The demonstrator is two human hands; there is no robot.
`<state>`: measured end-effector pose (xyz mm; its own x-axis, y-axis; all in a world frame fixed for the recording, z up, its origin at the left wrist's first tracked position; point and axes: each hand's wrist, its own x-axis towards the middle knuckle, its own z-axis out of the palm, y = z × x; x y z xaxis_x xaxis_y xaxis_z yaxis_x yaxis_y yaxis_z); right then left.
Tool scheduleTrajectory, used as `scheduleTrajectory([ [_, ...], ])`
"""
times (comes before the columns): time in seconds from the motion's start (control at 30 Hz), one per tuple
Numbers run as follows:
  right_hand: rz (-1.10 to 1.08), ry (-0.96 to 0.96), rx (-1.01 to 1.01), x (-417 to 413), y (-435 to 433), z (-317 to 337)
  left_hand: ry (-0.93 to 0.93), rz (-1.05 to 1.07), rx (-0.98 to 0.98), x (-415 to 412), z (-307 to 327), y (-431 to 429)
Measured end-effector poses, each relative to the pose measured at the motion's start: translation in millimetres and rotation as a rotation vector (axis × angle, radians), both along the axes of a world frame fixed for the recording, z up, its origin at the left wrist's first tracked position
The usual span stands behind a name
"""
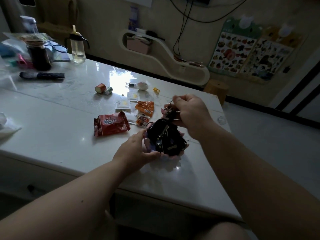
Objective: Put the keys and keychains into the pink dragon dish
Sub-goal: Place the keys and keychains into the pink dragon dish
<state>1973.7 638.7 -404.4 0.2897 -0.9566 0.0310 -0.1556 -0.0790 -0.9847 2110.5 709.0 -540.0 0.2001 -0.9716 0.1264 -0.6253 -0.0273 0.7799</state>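
The pink dragon dish (174,157) sits near the table's right front, mostly hidden; only bits of its pink rim show. A dark bundle of keys and black keychains (167,137) fills it, with a small star charm on its front. My left hand (138,150) cups the dish's left and front rim. My right hand (187,112) hovers just above and behind the bundle, fingers pinched on a metal key ring with a thin loop at the bundle's top.
Snack packets lie left of the dish: a red one (110,124), orange ones (144,108), white sachets (123,105). Two small cans (103,88), a white pouch (142,85) and a yellow clip (156,90) lie farther back. A bottle (78,46), jar (39,56) and brush (42,75) stand far left. The table's edge (230,132) is close on the right.
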Motion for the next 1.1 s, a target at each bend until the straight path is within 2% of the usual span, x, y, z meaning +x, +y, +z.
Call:
scheduleTrajectory([
  [0.23, -0.142, 0.303, -0.182, 19, -13, -33, 0.001, 0.0, -0.004, 1, -1, 0],
  [0.37, -0.211, 0.382, -0.203, 10, -23, -40, 0.008, -0.001, -0.014, 1, 0, 1],
  [0.77, -0.15, 0.449, -0.043, -24, -24, -60, -0.005, -0.002, -0.024, 0, 0, -2],
  [1.1, -0.245, 0.362, -0.117, -54, -7, -72, -0.141, -0.007, 0.087, -21, 3, -8],
])
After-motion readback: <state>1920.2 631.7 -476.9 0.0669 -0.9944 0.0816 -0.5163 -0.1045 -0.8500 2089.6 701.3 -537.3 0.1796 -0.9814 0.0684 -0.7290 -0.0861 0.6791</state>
